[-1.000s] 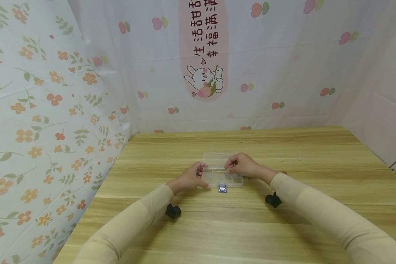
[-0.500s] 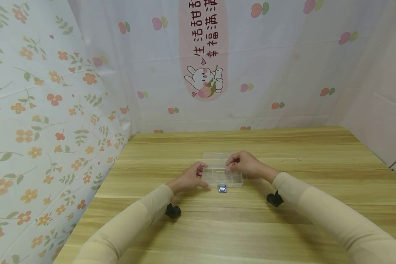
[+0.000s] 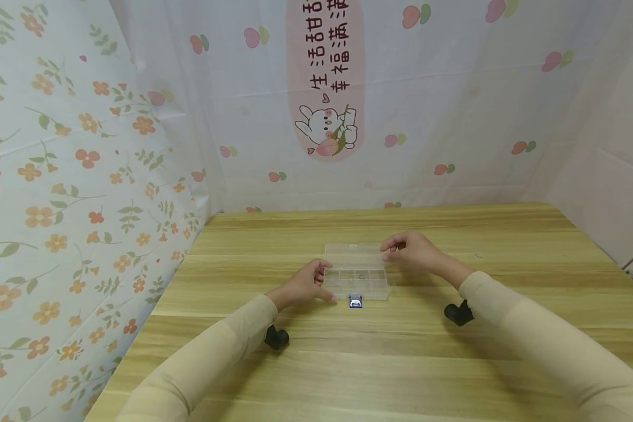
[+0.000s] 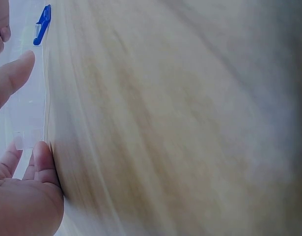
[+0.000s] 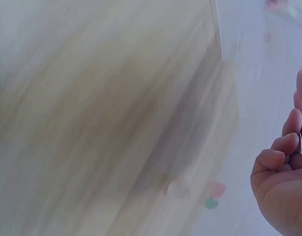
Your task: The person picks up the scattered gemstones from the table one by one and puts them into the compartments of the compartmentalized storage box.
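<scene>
The clear box [image 3: 371, 295] lies lengthwise left-to-right, the left hand [image 3: 306, 283] holding its left end wide-fingered, the right hand [image 3: 414, 252], fingers [image 5: 287, 142] narrow and seemingly empty, at its lid's [image 3: 353, 255] right edge.

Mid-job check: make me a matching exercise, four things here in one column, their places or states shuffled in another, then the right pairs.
1. latch
2. left hand
3. right hand
4. lid

A. open, on the far side of the box
B. at the left end of the box
C. blue, at the near side of the box
D. by the right edge of the lid

Pairs: 1-C, 2-B, 3-D, 4-A
</scene>
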Motion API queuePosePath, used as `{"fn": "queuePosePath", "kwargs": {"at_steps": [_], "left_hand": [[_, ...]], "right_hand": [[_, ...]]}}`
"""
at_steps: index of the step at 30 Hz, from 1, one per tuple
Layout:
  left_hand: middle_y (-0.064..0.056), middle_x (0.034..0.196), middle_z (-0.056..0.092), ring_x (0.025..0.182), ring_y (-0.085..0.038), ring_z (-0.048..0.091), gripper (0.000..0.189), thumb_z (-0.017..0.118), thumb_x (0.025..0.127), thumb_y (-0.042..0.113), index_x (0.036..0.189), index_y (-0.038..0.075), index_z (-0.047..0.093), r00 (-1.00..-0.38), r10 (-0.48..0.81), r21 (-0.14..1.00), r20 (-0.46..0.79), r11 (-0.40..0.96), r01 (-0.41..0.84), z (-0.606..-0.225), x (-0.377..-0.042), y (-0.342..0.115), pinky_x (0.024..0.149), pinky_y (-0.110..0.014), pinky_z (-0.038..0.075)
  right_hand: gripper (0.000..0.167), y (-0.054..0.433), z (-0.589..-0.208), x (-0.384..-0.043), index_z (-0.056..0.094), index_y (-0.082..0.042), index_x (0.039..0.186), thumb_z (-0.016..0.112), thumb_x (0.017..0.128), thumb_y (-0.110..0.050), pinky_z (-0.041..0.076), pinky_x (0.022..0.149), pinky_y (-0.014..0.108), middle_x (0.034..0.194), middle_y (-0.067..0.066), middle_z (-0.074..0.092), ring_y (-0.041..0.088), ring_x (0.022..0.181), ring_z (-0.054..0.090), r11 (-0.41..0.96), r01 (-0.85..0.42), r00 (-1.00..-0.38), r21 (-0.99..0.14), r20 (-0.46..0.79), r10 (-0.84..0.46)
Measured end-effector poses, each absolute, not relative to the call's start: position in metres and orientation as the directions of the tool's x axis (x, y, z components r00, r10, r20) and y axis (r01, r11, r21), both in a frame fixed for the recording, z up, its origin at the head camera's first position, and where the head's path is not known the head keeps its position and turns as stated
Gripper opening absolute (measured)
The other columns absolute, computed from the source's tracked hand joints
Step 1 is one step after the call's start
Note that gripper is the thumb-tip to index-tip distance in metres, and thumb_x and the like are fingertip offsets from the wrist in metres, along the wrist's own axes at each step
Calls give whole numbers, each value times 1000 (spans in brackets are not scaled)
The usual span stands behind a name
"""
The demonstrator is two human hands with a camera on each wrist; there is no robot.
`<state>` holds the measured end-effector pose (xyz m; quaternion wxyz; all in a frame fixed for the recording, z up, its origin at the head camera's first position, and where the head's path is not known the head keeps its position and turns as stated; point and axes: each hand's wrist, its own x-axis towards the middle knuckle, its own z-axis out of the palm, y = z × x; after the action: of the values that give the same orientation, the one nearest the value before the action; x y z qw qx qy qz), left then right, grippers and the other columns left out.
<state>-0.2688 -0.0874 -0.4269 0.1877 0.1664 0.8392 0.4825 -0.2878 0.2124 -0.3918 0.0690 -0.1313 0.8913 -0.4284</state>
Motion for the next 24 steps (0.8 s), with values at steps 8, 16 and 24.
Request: {"fn": "queuePosePath", "kwargs": {"at_steps": [8,16,24], "left_hand": [[-9,110,46,96,-22,42,75,88,70,7,133,6,48,-876,458,869,-154,484,100,-426,-268,-87,83,-34,39],[-9,112,47,97,-22,44,75,88,69,8,133,6,48,-875,461,865,-149,489,111,-425,-268,-87,84,-34,40],[-10,112,47,98,-22,44,75,88,70,8,134,6,48,-874,460,866,-153,488,105,-424,-267,-86,84,-34,40]], "right_hand": [[33,244,-383,-280,65,2,115,69,92,-22,43,73,38,95,8,56,30,88,49,591,-124,-965,-797,-41,-259],[41,279,-384,-280,62,3,121,67,93,-27,44,84,45,103,10,57,25,94,51,579,-104,-972,-808,-40,-231],[48,314,-384,-276,59,3,124,65,94,-33,44,86,46,110,14,56,27,99,51,611,-73,-986,-788,-34,-162]]}}
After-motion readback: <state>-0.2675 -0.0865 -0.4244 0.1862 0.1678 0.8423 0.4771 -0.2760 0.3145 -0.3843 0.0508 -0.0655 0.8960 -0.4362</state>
